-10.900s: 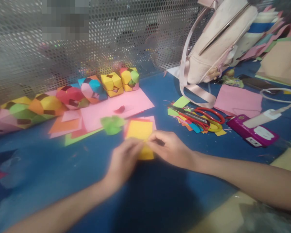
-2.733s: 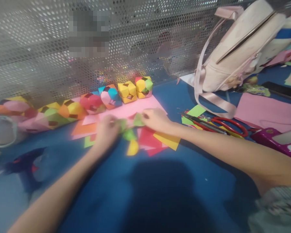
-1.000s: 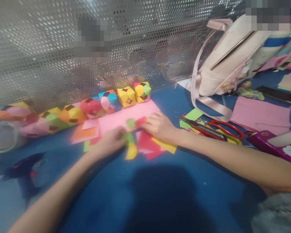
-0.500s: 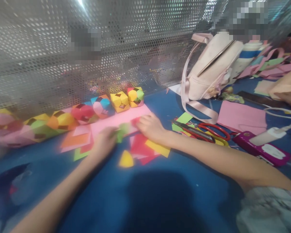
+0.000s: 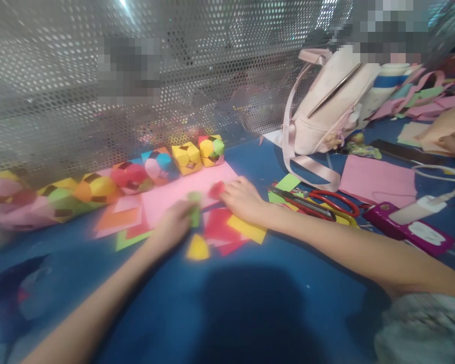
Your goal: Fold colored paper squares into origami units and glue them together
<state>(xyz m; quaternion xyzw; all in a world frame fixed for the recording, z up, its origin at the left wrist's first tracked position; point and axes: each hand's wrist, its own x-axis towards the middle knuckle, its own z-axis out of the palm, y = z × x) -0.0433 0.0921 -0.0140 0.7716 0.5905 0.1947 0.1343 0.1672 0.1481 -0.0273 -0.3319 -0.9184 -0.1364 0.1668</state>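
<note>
My left hand [image 5: 176, 222] is closed on a small green folded paper [image 5: 194, 208] above the pink sheet's lower edge. A small red paper piece [image 5: 217, 190] is pinched at the fingertips of my right hand [image 5: 242, 199]. Both hands are over or beside a large pink sheet [image 5: 174, 189]. Below them lie red papers [image 5: 222, 227], a yellow paper [image 5: 248, 228] and a small yellow folded piece [image 5: 197, 247]. Left of my left hand is a stack with orange paper [image 5: 119, 219] and green paper [image 5: 131, 241]. Blur hides finger details.
Colourful folded paper blocks [image 5: 98, 188] line the perforated metal panel [image 5: 212, 76]. To the right are scissors [image 5: 307, 202], a purple glue gun [image 5: 409, 227], a pink paper pile [image 5: 378, 181] and a pale bag [image 5: 333, 106]. Another person's hand [image 5: 453, 136] is at the right edge.
My left hand has moved right with the green piece, nearer the red one. My right hand has shifted slightly right. The other person's hand at the right edge has moved a little.
</note>
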